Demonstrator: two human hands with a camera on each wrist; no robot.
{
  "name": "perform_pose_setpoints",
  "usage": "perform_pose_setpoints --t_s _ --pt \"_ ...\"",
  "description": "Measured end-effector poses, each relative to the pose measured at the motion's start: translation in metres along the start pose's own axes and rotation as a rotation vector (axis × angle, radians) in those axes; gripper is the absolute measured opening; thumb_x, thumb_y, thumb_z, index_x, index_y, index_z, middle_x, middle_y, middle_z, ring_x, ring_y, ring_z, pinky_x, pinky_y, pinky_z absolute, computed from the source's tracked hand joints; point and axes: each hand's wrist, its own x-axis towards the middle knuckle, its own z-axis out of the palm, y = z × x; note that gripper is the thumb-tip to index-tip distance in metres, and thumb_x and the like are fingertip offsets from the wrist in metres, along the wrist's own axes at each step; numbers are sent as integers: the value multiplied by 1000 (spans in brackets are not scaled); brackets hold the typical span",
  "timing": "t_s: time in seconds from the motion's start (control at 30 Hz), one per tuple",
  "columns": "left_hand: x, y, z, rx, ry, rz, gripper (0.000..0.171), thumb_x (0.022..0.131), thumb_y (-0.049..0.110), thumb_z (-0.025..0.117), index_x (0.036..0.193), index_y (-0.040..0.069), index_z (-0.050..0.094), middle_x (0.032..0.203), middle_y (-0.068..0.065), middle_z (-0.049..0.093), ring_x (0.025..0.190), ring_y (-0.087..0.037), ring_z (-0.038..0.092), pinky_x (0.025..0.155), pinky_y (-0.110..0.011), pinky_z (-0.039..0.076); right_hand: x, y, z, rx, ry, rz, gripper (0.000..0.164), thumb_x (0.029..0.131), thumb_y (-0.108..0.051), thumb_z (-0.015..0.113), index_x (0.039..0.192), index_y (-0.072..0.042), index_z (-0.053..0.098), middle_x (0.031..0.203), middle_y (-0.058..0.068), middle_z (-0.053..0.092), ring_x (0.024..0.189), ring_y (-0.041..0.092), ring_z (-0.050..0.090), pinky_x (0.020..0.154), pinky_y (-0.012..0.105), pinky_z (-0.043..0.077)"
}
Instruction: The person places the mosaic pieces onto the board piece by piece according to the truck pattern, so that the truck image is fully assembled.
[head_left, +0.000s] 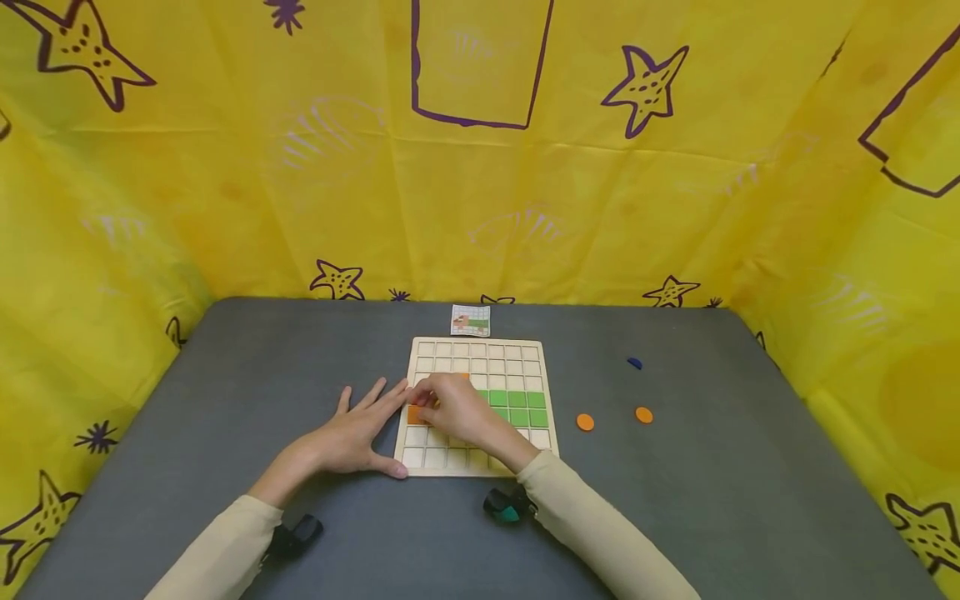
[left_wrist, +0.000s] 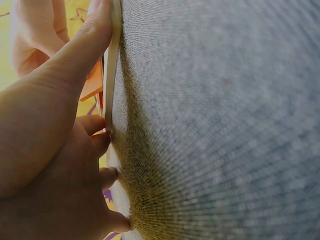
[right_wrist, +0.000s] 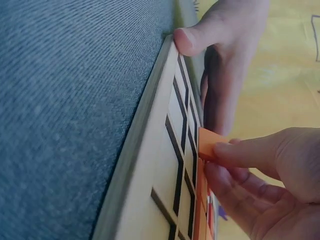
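A pale wooden grid board (head_left: 477,342) lies on the table, with green square tiles (head_left: 517,399) filling cells at its right side. My right hand (head_left: 459,408) pinches an orange square tile (right_wrist: 209,142) between thumb and fingers, over the cells near the board's left edge. The tile stands tilted in the right wrist view, its lower edge at the board surface. Other orange tiles (right_wrist: 201,187) sit in the cells beside it, partly hidden by the right hand. With fingers spread, my left hand (head_left: 347,439) rests along the board's left side, thumb at the near left corner.
Two orange round discs (head_left: 585,422) lie on the grey table (head_left: 712,492) to the right of the board. Farther back is a small dark blue half-round piece (head_left: 635,363). Behind the board sits a printed pattern card (head_left: 470,322). A yellow curtain (head_left: 465,208) surrounds the table's far side.
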Motion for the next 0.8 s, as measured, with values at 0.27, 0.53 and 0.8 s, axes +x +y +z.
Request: perform_pose_setpoints --t_s 0.27,0.53,0.8 --pt "0 0 1 4 8 9 112 72 57 79 157 12 22 163 -14 15 147 -46 5 103 -75 -5 0 -3 0 -9 -2 -36 16 84 -5 77 100 -6 75 84 -2 66 76 7 58 70 16 46" --pt "1 0 0 6 5 0 113 71 58 80 157 11 22 163 -13 15 147 -46 5 103 -75 -5 -1 -4 1 -23 38 4 11 84 -10 78 96 -9 76 83 -3 68 74 2 58 68 16 46" --pt "2 1 0 12 5 1 113 71 58 79 156 9 23 162 -15 17 147 -46 6 103 -75 -5 -2 -4 1 -49 102 43 6 86 -8 76 91 -9 76 82 -1 73 74 5 65 67 16 48"
